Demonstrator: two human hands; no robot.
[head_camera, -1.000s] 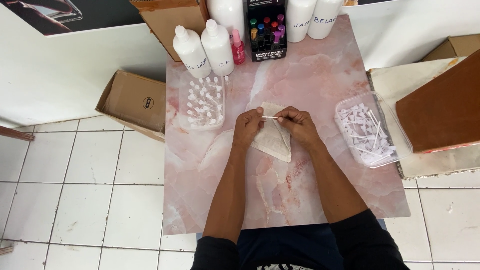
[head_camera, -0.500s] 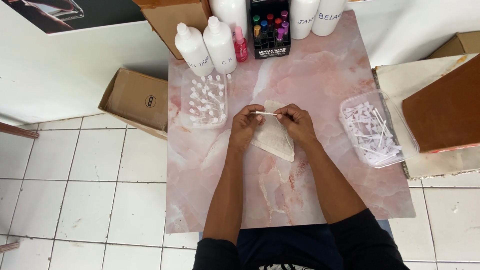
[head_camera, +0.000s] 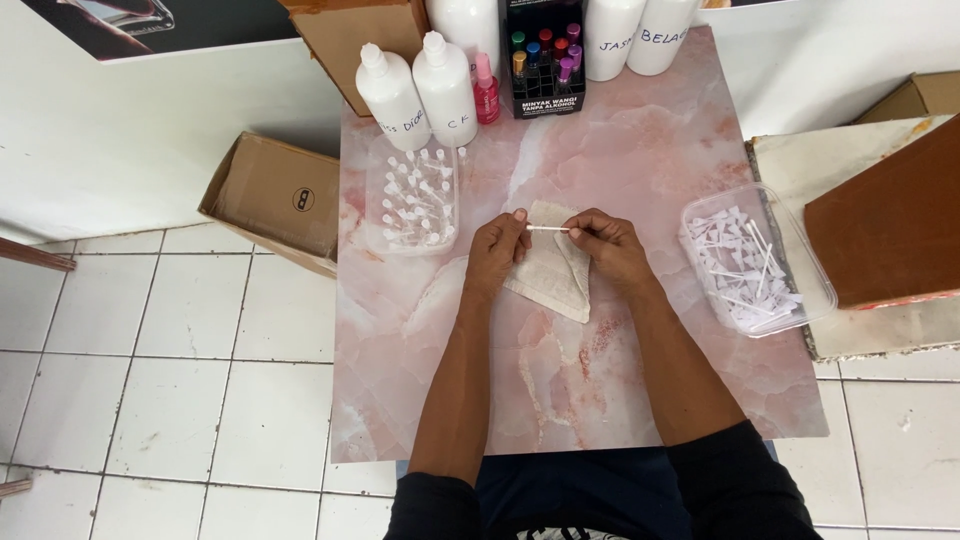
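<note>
i see my left hand (head_camera: 495, 255) and right hand (head_camera: 607, 243) each pinched shut on an end of a thin white tube (head_camera: 547, 229) above the folded cloth (head_camera: 548, 275); wiping step, i judge, then the left tray (head_camera: 375, 205).

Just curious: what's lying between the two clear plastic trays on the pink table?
In the head view, both hands hold a thin white stick over a folded cloth.

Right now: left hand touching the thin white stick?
Touching. Head view shows the left hand pinching one end of the thin white stick.
</note>
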